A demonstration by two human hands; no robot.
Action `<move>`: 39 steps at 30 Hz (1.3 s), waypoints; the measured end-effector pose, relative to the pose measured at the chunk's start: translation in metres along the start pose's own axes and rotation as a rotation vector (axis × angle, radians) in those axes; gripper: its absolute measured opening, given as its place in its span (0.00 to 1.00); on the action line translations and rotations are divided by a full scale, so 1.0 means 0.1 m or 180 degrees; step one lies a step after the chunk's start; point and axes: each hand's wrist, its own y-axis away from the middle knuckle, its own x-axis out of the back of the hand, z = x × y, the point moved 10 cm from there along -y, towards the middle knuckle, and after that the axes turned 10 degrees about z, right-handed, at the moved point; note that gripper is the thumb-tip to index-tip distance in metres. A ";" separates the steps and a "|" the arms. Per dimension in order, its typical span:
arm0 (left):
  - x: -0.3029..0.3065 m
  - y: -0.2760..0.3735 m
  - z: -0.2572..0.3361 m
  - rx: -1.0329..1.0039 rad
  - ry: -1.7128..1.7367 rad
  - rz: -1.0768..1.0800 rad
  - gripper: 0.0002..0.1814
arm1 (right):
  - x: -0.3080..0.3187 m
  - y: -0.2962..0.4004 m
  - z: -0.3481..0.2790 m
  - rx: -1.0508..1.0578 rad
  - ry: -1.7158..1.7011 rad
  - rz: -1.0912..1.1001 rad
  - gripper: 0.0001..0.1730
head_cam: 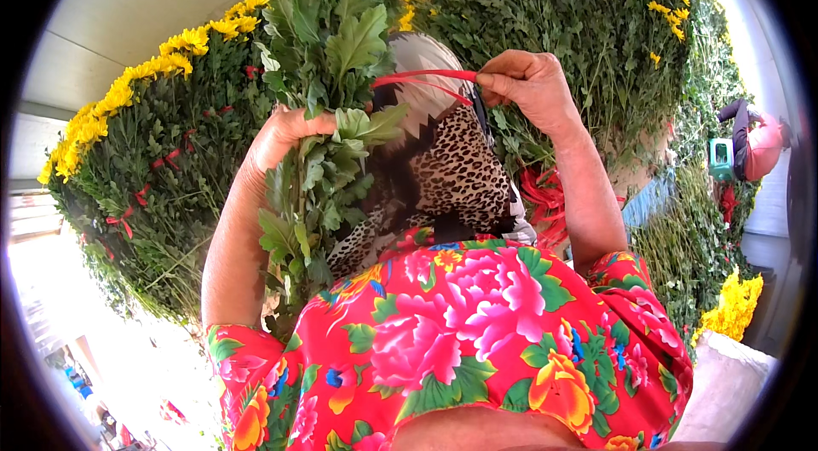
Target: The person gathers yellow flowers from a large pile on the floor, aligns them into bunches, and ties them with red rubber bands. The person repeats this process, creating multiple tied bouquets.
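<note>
My left hand [300, 125] is closed around the leafy stems of an upright bunch of chrysanthemums [354, 36]. The flower heads of this bunch lie beyond the top of the picture. Between the thumb and fingers of my right hand [527, 87] is pinched the end of a red ribbon tie [425, 75]. The ribbon runs leftward to the bunch, where the leaves hide its other end. A second strand hangs just below it. Beneath my right forearm lies a heap of red ribbon strips [546, 202].
Tied bunches of yellow chrysanthemums [172, 151] are stacked at left. A large pile of leafy stems [569, 48] rises behind my right hand. At far right a person [760, 141] sits by a green plastic stool [721, 159]. Yellow flowers [732, 307] stand beside a pale sack [722, 381].
</note>
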 end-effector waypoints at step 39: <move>-0.07 -0.02 -0.05 0.0191 0.0193 -0.0084 0.32 | 0.21 -0.03 0.05 -0.0108 -0.0170 0.0575 0.09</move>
